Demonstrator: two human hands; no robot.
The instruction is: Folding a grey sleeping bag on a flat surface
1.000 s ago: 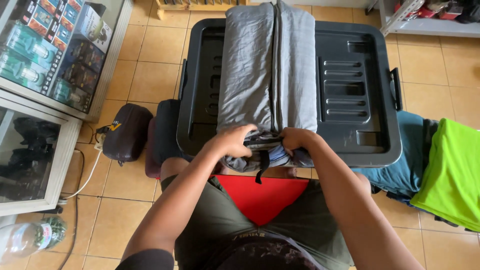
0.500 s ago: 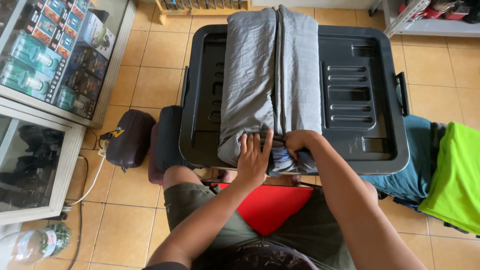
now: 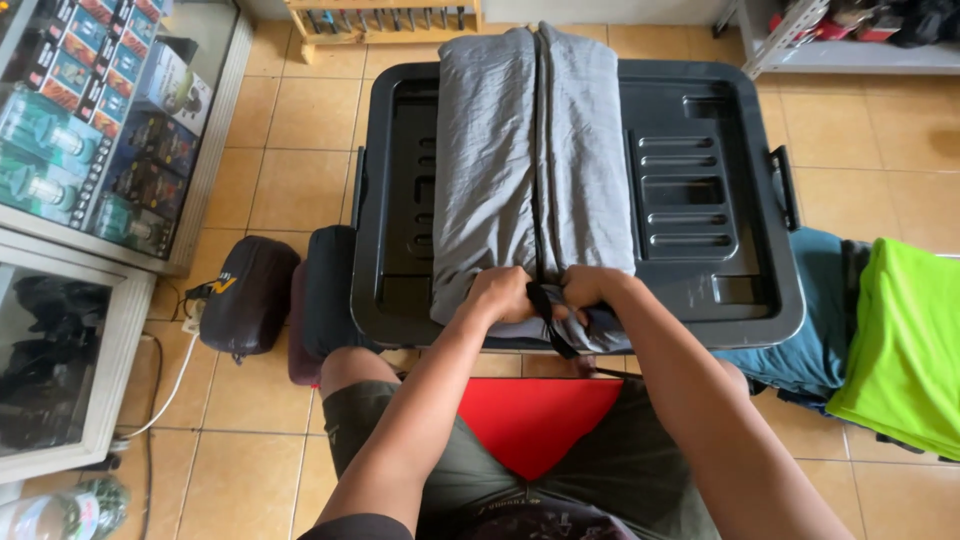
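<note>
A grey fabric bundle (image 3: pixel 535 160), folded lengthwise into a long strip, lies on the lid of a big black plastic bin (image 3: pixel 700 190). My left hand (image 3: pixel 497 295) and my right hand (image 3: pixel 588 290) both grip its near end, fingers curled into the cloth, side by side. A short black strap (image 3: pixel 547 318) hangs from the fabric between the two hands. The near edge of the bundle is bunched under my fingers.
A dark stuff sack (image 3: pixel 245 295) and a dark blue roll (image 3: pixel 328 290) lie on the tiled floor left of the bin. Teal and lime green fabric (image 3: pixel 900 340) is piled at the right. A glass display cabinet (image 3: pixel 90 150) stands left. A red seat (image 3: pixel 540 420) shows between my legs.
My left hand was flat on the cloth half a second ago; now it is curled and gripping the near end beside my right hand. The view has shifted slightly.
</note>
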